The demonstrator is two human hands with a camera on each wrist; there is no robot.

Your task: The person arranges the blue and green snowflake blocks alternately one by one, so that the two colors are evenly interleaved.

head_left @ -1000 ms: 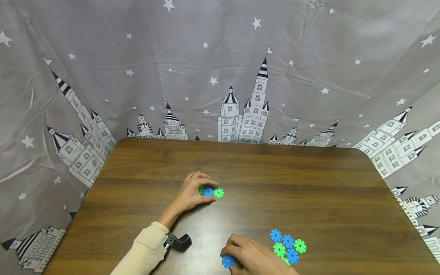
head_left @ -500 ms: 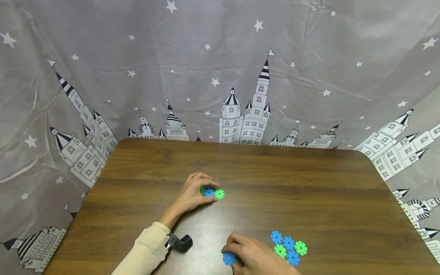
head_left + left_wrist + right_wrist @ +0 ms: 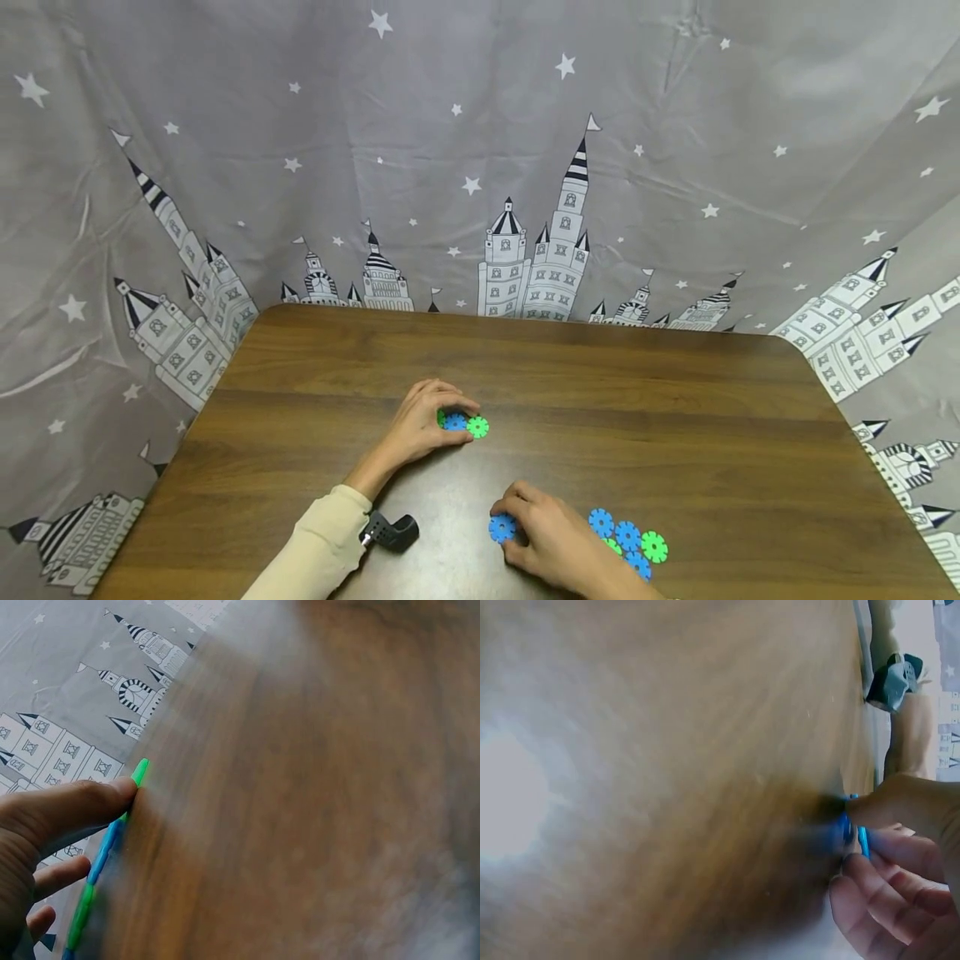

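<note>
Left hand pinning the joined gear-disc row flat on desk; right hand pinching loose blue disc, spare pile just right.

No writing, label, brand or number can be read anywhere. The grey fabric backdrop carries only printed white stars and striped castle towers, no words.

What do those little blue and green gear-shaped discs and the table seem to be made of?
The blue disc in the right hand, like the joined row under the left hand, looks like moulded plastic: saturated flat colour, thin, crisp notched edges. The table looks like wood or wood-grain laminate with a satin sheen; which one cannot be told.
</note>
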